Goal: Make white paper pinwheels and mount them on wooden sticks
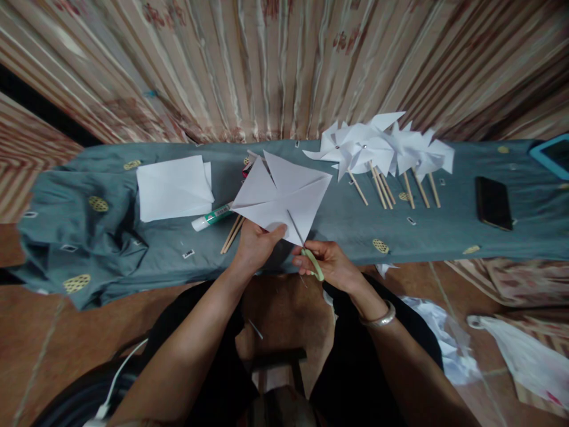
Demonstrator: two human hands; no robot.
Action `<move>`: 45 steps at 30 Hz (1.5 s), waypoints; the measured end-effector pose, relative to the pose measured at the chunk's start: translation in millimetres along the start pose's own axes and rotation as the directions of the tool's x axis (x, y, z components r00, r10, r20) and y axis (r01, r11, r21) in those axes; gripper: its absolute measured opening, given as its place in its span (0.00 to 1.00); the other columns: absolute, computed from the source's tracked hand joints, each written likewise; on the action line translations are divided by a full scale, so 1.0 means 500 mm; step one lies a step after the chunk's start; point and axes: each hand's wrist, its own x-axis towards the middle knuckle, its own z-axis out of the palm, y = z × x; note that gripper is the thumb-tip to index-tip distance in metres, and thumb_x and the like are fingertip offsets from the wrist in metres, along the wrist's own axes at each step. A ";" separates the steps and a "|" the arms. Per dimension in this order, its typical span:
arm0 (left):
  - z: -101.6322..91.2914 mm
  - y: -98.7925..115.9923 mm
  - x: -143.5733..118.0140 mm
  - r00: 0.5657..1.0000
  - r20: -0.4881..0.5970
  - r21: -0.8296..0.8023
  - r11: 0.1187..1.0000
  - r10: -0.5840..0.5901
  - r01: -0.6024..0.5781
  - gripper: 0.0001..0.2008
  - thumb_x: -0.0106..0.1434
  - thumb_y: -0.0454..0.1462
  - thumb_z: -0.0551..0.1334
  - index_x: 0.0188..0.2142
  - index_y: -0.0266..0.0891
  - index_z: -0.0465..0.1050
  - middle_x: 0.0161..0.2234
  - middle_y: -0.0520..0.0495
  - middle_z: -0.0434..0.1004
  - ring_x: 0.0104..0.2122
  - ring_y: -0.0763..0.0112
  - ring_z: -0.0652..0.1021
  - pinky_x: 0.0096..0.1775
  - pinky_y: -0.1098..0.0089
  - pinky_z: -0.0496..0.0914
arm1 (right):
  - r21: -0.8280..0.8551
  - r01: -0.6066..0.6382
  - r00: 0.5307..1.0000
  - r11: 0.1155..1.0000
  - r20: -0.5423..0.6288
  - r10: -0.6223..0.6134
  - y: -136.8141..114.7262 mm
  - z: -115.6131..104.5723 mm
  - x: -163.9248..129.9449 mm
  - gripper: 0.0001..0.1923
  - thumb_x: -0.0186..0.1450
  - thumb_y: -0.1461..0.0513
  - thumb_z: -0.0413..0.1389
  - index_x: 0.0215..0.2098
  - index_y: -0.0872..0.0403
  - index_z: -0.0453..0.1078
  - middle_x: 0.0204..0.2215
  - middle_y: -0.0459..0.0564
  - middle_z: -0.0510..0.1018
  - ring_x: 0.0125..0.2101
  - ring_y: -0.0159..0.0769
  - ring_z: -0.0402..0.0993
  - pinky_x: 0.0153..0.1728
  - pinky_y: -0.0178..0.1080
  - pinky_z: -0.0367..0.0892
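A white paper square (pixel 284 193) with slits running in from its corners is held up over the cloth-covered table. My left hand (pixel 260 240) pinches its lower left edge, thumb on top. My right hand (pixel 329 261) is closed on a pair of scissors (pixel 316 267) with pale green handles. Their blades lie at the lower corner of the paper, along a slit there. Behind the paper, partly hidden, are a green and white glue stick (pixel 211 217) and some wooden sticks (pixel 232 235).
Left on the table (pixel 284 261) lies a stack of white paper (pixel 173 190). Several paper pinwheels (pixel 377 148) on sticks lie at the back right, near a black phone (pixel 493 203) and a blue-edged object (pixel 551 155). Paper scraps (pixel 448 338) and a plastic bag (pixel 524 356) are on the floor.
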 end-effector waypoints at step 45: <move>0.004 0.001 -0.010 0.999 0.042 0.024 0.999 -0.033 0.032 0.08 0.45 0.38 0.66 0.25 0.38 0.71 0.26 0.50 0.76 0.28 0.69 0.74 0.34 0.68 0.72 | -0.020 0.055 0.998 0.998 -0.021 -0.055 -0.012 0.008 0.002 0.23 0.42 0.50 0.73 0.18 0.54 0.68 0.15 0.39 0.71 0.16 0.23 0.63 0.17 0.29 0.59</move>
